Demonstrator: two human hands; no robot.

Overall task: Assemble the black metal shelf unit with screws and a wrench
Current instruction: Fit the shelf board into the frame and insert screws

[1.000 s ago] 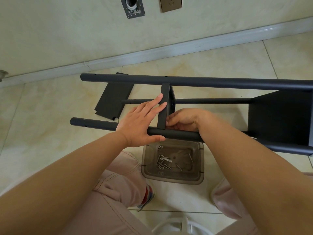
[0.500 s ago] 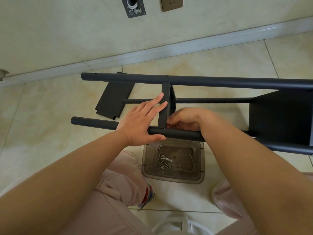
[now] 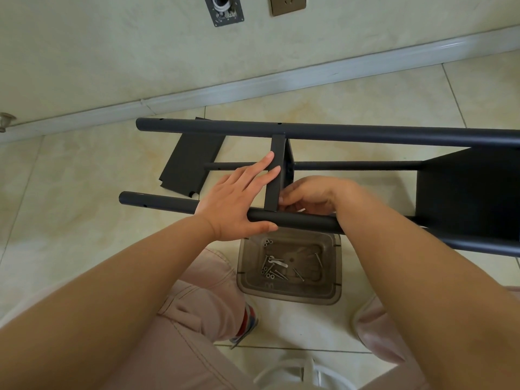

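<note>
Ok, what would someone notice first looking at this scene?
The black shelf frame lying on its side across the tiled floor, with both hands at its middle panel. The left hand lies flat against the panel and near tube; the right hand works behind it. Below sits a brown tub of screws.
</note>
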